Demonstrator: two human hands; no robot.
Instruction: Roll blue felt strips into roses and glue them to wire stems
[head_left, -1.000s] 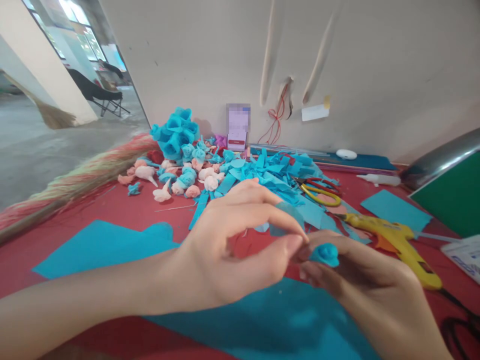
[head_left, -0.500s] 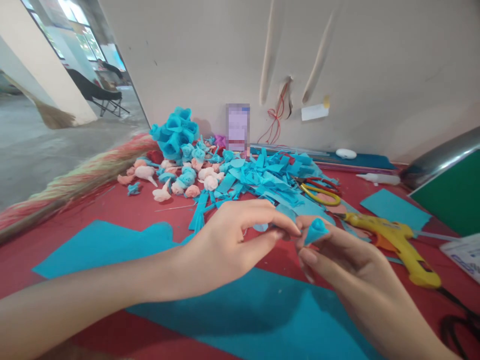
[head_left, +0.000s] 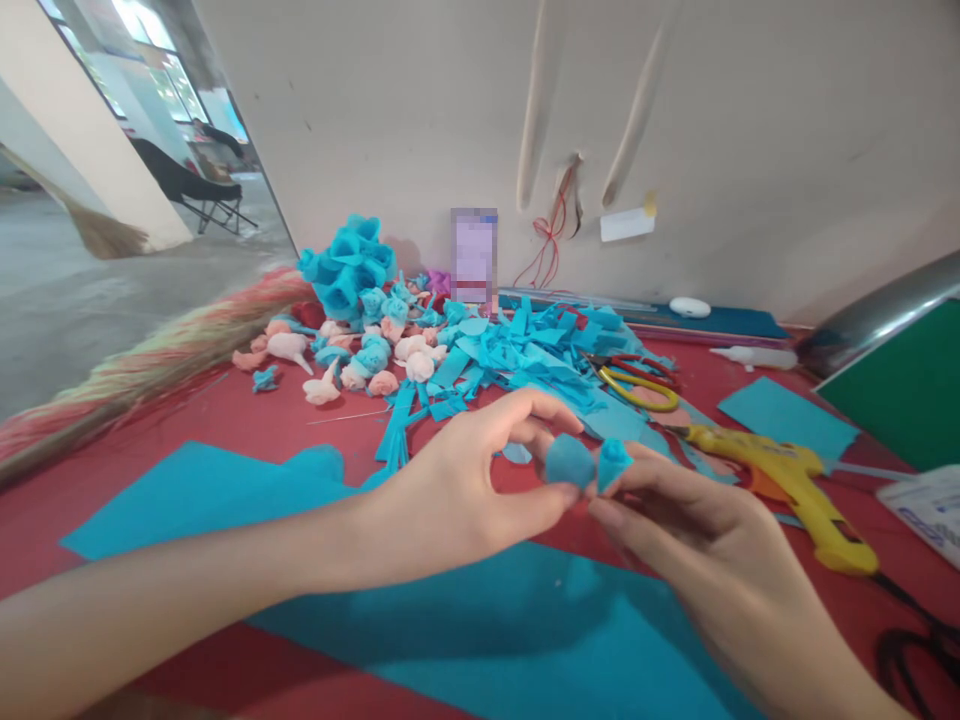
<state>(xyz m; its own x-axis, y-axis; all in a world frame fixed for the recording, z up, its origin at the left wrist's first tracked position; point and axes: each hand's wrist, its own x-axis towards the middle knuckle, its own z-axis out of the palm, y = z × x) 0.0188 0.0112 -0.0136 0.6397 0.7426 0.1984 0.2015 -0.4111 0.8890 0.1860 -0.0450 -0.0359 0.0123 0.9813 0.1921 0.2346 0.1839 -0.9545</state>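
Between the thumb and fingers of my left hand (head_left: pixel 495 470) is a rounded blue paper petal (head_left: pixel 568 462). My right hand (head_left: pixel 697 520) pinches a small rolled blue paper flower (head_left: pixel 613 465) by its lower end, its tight bud facing up. Petal and flower are side by side, almost touching, and the fingertips hide where they meet. Below both hands lies a large blue paper sheet (head_left: pixel 525 630) on the red tabletop (head_left: pixel 247 430).
A yellow glue gun (head_left: pixel 795 480) lies at right, near yellow-handled scissors (head_left: pixel 637 390). Behind my hands are a heap of blue paper scraps (head_left: pixel 517 350), several finished paper flowers (head_left: pixel 375 355) and a phone (head_left: pixel 474 255) against the wall. A white glue bottle (head_left: pixel 757 357) lies far right.
The blue petal now shows in my left fingers, which have opened slightly around it. My right hand has turned the flower a little and moved it slightly left.
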